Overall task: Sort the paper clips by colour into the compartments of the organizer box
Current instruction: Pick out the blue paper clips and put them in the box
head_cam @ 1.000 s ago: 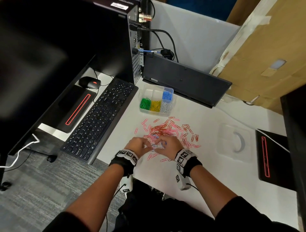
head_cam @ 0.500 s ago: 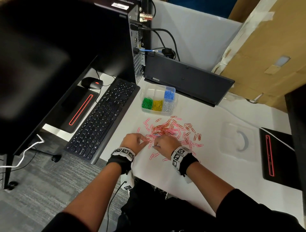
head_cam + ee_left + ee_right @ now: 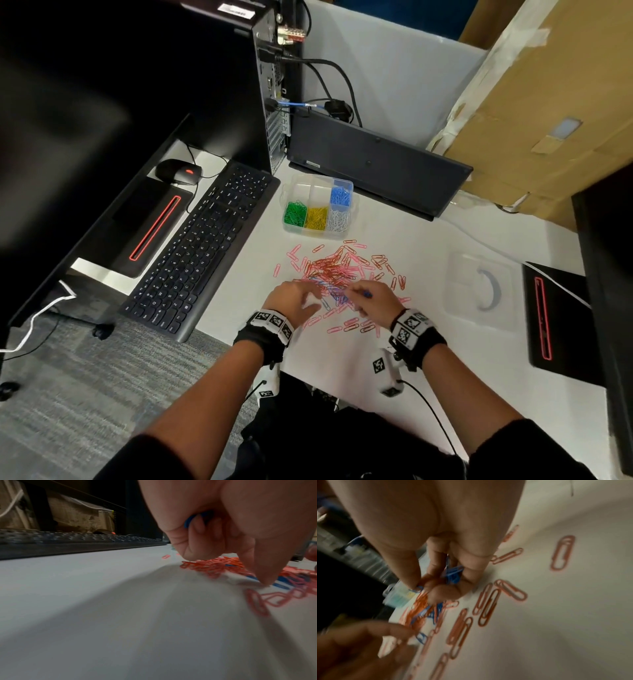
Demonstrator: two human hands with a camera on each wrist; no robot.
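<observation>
Mostly looped wire clips (image 3: 337, 270), both hands (image 3: 371, 301) gripping glossy blue ones (image 3: 453, 574).

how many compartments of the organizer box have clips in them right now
4 in the organizer box: green clips front left, yellow clips front middle, white clips front right, blue clips back right.

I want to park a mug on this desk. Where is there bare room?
Bare white table lies between the keyboard and the paper clip pile, and near the front edge right of the right hand. The pile and organizer box are crowded.
</observation>
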